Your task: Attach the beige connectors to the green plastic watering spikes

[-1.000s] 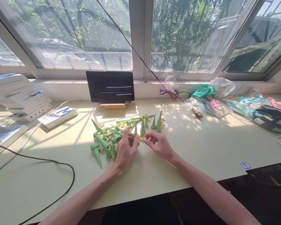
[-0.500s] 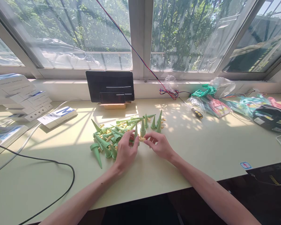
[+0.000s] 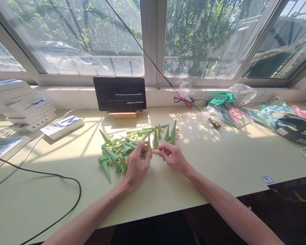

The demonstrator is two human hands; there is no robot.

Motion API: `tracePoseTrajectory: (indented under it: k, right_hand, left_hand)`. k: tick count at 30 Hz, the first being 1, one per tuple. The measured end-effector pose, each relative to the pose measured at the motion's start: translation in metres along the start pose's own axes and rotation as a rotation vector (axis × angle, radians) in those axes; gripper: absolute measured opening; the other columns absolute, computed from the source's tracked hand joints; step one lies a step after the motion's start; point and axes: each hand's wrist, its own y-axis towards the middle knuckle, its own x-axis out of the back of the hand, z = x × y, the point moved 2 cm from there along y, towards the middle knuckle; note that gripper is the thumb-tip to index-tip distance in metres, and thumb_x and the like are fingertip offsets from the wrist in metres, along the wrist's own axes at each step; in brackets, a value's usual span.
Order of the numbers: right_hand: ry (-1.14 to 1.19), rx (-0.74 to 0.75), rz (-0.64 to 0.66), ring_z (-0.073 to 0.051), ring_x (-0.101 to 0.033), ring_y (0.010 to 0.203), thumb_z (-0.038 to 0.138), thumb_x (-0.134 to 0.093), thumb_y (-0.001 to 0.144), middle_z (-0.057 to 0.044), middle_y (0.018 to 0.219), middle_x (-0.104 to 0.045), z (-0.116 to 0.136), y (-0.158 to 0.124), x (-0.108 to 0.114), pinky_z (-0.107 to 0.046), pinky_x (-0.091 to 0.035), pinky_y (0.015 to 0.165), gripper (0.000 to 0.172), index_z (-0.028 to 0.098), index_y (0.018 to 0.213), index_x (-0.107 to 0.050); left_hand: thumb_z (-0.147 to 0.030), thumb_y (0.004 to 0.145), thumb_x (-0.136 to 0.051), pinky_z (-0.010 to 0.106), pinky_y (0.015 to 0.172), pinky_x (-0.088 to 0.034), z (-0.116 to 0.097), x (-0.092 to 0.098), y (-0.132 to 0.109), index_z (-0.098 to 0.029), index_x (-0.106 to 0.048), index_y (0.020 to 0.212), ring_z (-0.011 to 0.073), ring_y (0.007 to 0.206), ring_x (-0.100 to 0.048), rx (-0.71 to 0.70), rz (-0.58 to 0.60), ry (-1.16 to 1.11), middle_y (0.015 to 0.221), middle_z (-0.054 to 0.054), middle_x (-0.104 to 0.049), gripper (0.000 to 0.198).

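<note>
A heap of green cone-shaped spikes [image 3: 117, 149] with small tan connector pieces among them lies on the pale table [image 3: 214, 160]. A few green cones [image 3: 155, 138] stand upright at the heap's right end. My left hand [image 3: 137, 165] grips one upright green cone [image 3: 148, 145] at its base. My right hand [image 3: 173, 158] pinches a small tan piece [image 3: 154, 151] and holds it against that cone's base. The two hands almost touch.
A dark tablet [image 3: 119, 93] on a stand leans at the window sill. White boxes [image 3: 20, 109] are stacked at the left; a black cable [image 3: 66, 177] loops over the near left. A screwdriver [image 3: 214, 123], plastic bags and colourful packets [image 3: 244, 110] lie at the right.
My left fingers have shifted slightly on the cone's base. Otherwise the hands and heap stay where they were.
</note>
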Motion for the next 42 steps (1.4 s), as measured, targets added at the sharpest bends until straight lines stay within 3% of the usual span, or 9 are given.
tracePoseTrajectory:
  k: [16,22,31,42]
  right_hand:
    - [-0.035,-0.037,0.039,-0.011,-0.049,0.052,0.048,-0.048,0.097,0.001,0.061,-0.055,-0.0021,-0.0003,-0.0011,-0.026,-0.042,0.053,0.042,0.019,0.068,-0.057]
    - [0.029,-0.034,0.03,-0.012,-0.052,0.055,0.046,-0.051,0.096,0.0,0.071,-0.061,-0.0037,-0.0007,-0.0009,-0.026,-0.046,0.056,0.031,0.02,0.086,-0.062]
    - [-0.004,0.005,0.072,-0.012,-0.052,0.058,0.038,-0.061,0.091,0.001,0.07,-0.06,-0.0005,-0.0024,-0.0016,-0.025,-0.045,0.055,0.018,0.02,0.092,-0.063]
    - [-0.032,-0.01,0.139,-0.011,-0.047,0.054,0.034,-0.058,0.092,0.003,0.061,-0.054,-0.0039,-0.0027,-0.0032,-0.024,-0.04,0.054,0.019,0.018,0.082,-0.061]
  left_hand:
    - [-0.035,0.092,-0.058,0.028,0.065,-0.06,0.0021,-0.0019,-0.001,-0.021,-0.057,0.112,0.016,0.078,-0.067,-0.049,-0.025,-0.01,0.087,0.003,-0.066,0.024]
    - [-0.033,0.092,-0.058,0.027,0.065,-0.06,0.001,-0.0024,-0.0012,-0.022,-0.056,0.111,0.0146,0.074,-0.067,-0.05,-0.014,-0.028,0.086,0.002,-0.066,0.022]
    - [-0.035,0.092,-0.058,0.027,0.061,-0.059,-0.0006,-0.0014,-0.0019,-0.021,-0.057,0.111,0.0164,0.074,-0.069,0.015,-0.014,-0.002,0.088,0.003,-0.066,0.023]
    - [-0.035,0.092,-0.057,0.026,0.06,-0.058,0.0011,-0.0023,-0.0021,-0.021,-0.057,0.111,0.0161,0.073,-0.069,-0.003,-0.018,0.002,0.087,0.003,-0.065,0.023]
